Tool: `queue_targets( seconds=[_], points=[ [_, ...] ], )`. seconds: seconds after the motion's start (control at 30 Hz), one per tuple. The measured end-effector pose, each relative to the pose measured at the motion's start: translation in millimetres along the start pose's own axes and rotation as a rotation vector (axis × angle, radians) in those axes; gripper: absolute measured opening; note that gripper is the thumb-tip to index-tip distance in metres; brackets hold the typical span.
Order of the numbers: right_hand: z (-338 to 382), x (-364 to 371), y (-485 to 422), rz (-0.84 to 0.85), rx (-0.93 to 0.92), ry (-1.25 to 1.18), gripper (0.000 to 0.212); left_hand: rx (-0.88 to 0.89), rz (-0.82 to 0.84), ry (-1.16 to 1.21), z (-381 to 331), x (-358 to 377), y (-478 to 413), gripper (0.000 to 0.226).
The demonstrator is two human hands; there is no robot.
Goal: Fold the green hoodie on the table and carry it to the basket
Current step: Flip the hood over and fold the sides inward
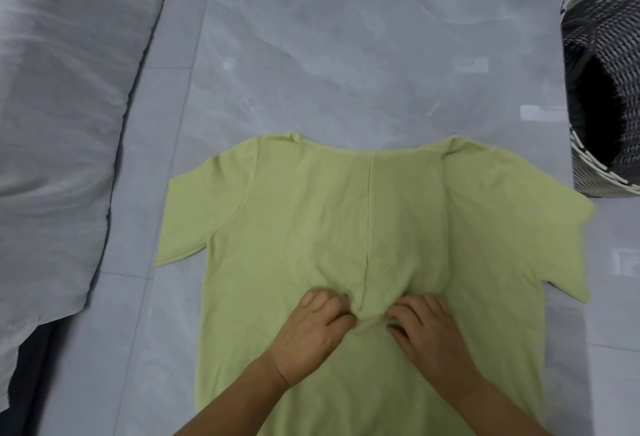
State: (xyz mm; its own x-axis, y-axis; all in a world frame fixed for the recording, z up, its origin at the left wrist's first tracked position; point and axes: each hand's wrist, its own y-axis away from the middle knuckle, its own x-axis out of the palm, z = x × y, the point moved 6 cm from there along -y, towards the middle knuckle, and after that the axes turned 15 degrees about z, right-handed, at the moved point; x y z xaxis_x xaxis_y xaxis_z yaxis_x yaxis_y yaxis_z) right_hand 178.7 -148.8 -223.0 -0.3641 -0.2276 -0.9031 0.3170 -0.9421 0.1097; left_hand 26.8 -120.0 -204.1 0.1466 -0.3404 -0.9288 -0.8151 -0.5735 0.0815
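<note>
Head view: green hoodie (311,210) flat on bench (346,54), lower centre. Left hand (311,328), right hand (429,335) each pinch bunched cloth at centre seam. Soft, light, limp; likely best taken at shoulders, hem.

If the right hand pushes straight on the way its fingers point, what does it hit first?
Probably the bunched ridge of the green hoodie at its centre seam, which the right hand touches now; just beyond that lies the left hand.

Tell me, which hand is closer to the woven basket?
Right. The right hand grips the green hoodie below-left of the woven basket; the left hand grips it alongside, farther from the basket.
</note>
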Motion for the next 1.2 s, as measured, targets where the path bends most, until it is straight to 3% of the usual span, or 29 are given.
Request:
queue_targets(
  seconds=[0.2, 0.43, 0.57, 0.67, 0.77, 0.87, 0.93, 1.07, 1.2],
  points=[
    [-11.7, -4.2, 2.9, 0.029, -0.051, 0.059, 0.019, 0.024, 0.069, -0.014, 3.9, 5.0, 0.2, 0.008],
    [-13.9, -8.2, -1.8, 0.088, -0.096, 0.116, 0.005, 0.014, 0.126, -0.016, 1.9, 14.0, 9.7, 0.036],
    [-18.1, -9.5, 9.6, 0.161, -0.050, 0.112, 0.006, -0.033, 0.158, 0.022, 6.7, 19.3, 23.2, 0.030],
    [-10.3, -10.5, 10.6, 0.200, 0.103, -0.079, 0.008, -0.272, 0.031, 0.325, 4.0, 11.3, 29.5, 0.027],
    [-13.8, -8.8, 17.6, 0.256, 0.627, -0.575, 0.015, -0.777, -0.300, 0.816, 9.1, 2.4, 39.3, 0.012],
    [-12.2, 9.5, 23.7, 0.211, 0.959, -1.106, 0.027, -1.247, -0.481, 1.290, 6.5, 19.8, 38.2, 0.028],
    [-10.9, 13.2, 18.5, 0.180, 1.001, -1.224, 0.025, -1.353, -0.496, 1.440, 2.6, 27.5, 28.3, 0.027],
    [-13.9, 16.5, 19.7, 0.183, 1.052, -1.301, 0.022, -1.414, -0.370, 1.507, 2.4, 30.8, 23.2, 0.044],
    [-16.6, 12.2, 25.9, 0.198, 1.059, -1.338, 0.019, -1.451, -0.366, 1.665, 9.7, 32.8, 35.6, 0.035]
  ],
)
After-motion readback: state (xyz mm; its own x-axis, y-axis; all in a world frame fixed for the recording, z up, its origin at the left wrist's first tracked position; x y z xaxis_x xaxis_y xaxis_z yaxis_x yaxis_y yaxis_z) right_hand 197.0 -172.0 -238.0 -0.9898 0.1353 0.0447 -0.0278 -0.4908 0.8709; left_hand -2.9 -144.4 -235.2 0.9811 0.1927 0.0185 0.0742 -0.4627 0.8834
